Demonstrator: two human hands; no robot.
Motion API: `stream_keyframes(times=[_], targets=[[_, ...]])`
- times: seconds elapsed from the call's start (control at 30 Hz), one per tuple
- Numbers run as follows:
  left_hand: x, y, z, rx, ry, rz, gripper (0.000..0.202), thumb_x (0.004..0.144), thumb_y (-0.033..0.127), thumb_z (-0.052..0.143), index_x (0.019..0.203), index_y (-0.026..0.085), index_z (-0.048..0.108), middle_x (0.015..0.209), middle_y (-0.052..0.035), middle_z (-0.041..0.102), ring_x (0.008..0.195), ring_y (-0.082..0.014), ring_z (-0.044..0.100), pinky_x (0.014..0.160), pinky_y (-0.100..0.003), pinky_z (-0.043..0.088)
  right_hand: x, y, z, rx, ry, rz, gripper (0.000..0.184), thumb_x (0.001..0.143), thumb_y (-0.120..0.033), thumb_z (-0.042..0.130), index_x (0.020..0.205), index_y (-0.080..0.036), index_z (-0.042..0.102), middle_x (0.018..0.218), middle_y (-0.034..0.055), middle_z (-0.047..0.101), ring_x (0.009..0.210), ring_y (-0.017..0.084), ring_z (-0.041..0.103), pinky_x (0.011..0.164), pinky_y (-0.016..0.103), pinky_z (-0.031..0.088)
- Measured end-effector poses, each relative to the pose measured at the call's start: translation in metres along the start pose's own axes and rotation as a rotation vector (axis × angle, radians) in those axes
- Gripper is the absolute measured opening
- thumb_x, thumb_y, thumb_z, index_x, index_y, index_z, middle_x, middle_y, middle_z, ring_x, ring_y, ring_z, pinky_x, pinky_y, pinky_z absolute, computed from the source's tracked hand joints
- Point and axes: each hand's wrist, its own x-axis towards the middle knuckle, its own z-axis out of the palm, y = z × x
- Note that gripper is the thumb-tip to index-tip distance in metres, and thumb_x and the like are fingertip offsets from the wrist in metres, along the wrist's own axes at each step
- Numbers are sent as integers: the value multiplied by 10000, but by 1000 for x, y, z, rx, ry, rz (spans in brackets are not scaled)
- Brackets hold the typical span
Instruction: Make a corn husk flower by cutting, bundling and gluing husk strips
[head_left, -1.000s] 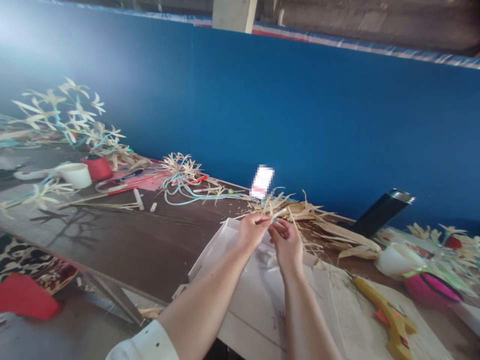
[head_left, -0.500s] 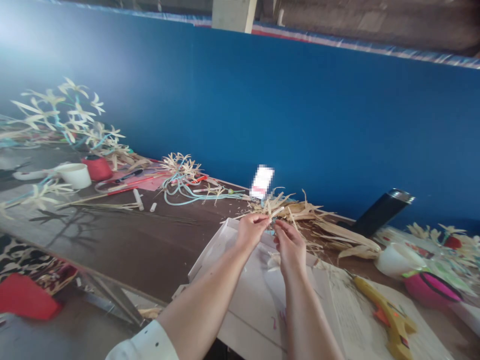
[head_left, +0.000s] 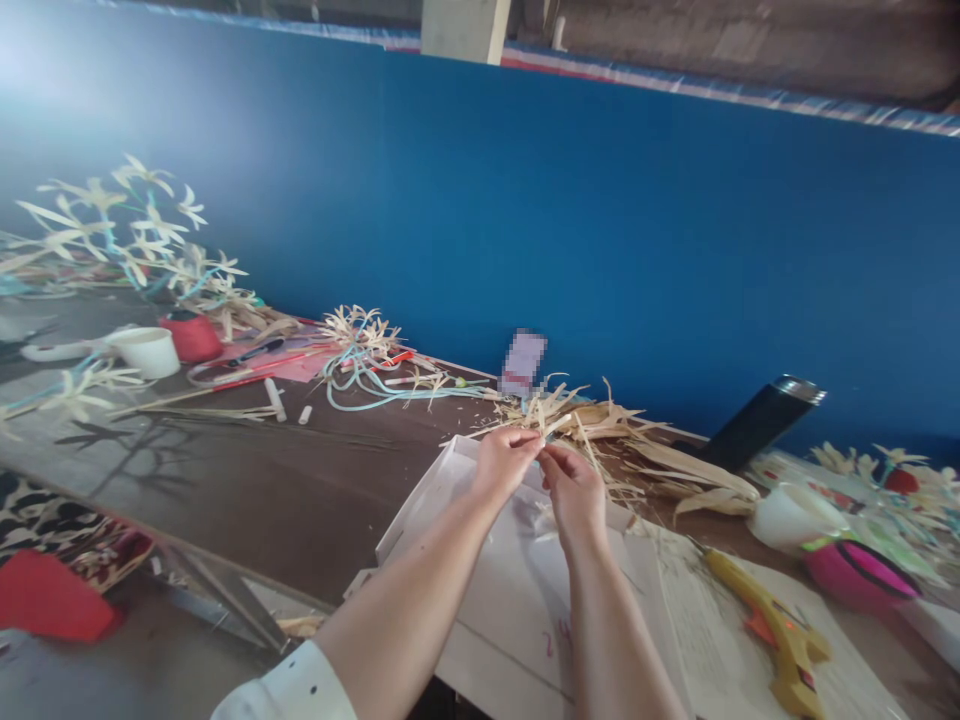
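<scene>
My left hand (head_left: 508,465) is closed in a pinch on a pale strip of dried husk (head_left: 556,426) that sticks out past its fingertips. Against it, fingertips touching or nearly so, my right hand (head_left: 577,495) is also pinched; what lies between its fingers is hidden. Both hands are above the far end of a white shallow cardboard box (head_left: 420,500). Just behind them lies a heap of dried husk strips (head_left: 600,415). A pale petal-like scrap (head_left: 544,520) rests on the cardboard beside my right wrist.
A yellow glue gun (head_left: 784,625) lies on printed paper at the right, near a pink pouch (head_left: 862,572), a white cup (head_left: 796,517) and a tilted black flask (head_left: 765,420). A phone (head_left: 523,362) leans at the back. Husk flowers (head_left: 364,330) with blue stems lie leftward.
My right hand has moved slightly left, bringing its fingertips up to those of my left hand. The phone's screen has dimmed. My left hand has barely moved.
</scene>
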Motion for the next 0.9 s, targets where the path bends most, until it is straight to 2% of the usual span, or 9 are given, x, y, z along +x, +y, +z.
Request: stream_keyframes(times=[0.13,0.27,0.5,0.63,0.7,0.77,0.9], targets=[[-2,1,1,123,-1,149,202,743,298,580,854,190,709,887,-40,687,833,-156,609,760,-256,466,0,0,-1,-20,19,-1,326,681,-416,609,864,-158,686,644,6,620,496,112,479,469,229,353],[-4,-1,2,161,9,183,228,770,306,549,902,196,699,916,-53,675,882,-160,596,786,-256,462,1,3,-1,-9,41,10,326,677,-422,606,859,-163,681,652,13,629,509,127,502,475,238,374],[-2,2,-3,125,23,110,260,782,333,522,904,184,696,902,-52,682,816,-148,606,734,-239,461,3,3,-3,-56,86,-25,345,683,-454,594,859,-167,671,703,30,647,508,131,515,498,250,401],[1,2,-4,47,-86,46,274,750,383,552,818,169,709,833,-42,695,790,-159,618,714,-237,455,0,2,-1,-63,22,-69,356,698,-460,581,865,-159,672,697,36,648,512,131,513,499,247,395],[2,0,-5,33,-92,19,239,730,356,575,801,173,711,834,-37,697,800,-159,620,731,-236,449,-2,3,0,-51,-30,-58,372,697,-463,582,885,-154,672,708,41,651,531,138,527,489,243,393],[4,-2,-6,44,-33,-9,221,721,336,580,796,176,711,811,-35,695,785,-159,617,727,-240,445,0,4,0,-39,-50,-1,401,689,-459,586,932,-148,662,752,55,661,548,150,553,458,237,385],[9,-8,-10,56,208,-87,234,725,347,565,809,183,710,807,-35,678,775,-157,597,720,-248,431,27,-8,-6,-27,126,70,534,681,-370,581,1171,-164,528,988,88,651,542,142,589,418,231,390]])
